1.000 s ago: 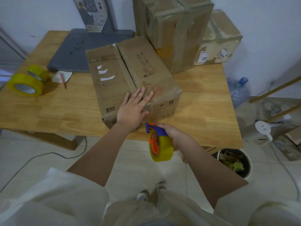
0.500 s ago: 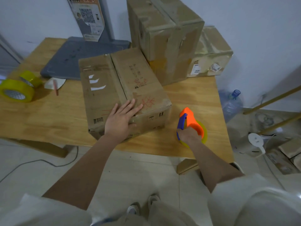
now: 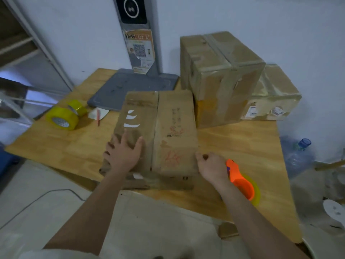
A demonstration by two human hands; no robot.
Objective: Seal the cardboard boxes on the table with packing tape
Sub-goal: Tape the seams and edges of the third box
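The unsealed cardboard box (image 3: 168, 128) lies on the wooden table (image 3: 242, 146), its two top flaps meeting in a centre seam. My left hand (image 3: 124, 156) presses flat on the near left flap with its fingers spread. My right hand (image 3: 211, 166) is beside the box's near right corner, fingers curled and nothing visible in them. Just behind that wrist the orange tape dispenser (image 3: 240, 181), with its yellow roll, lies on the table. A strip of clear tape (image 3: 149, 179) shows on the box's near face.
Two taped boxes, a tall one (image 3: 222, 77) and a lower one (image 3: 274, 96), stand at the back right. Two yellow tape rolls (image 3: 63, 117) and a red pen on a white scrap (image 3: 98, 115) lie at the left. A grey stand base (image 3: 134, 86) sits behind, and a water jug (image 3: 298, 156) stands beside the table on the floor.
My right hand set the tape dispenser down on the table and moved left to the box's near right corner. My left hand slid left onto the left flap. The camera view rose.
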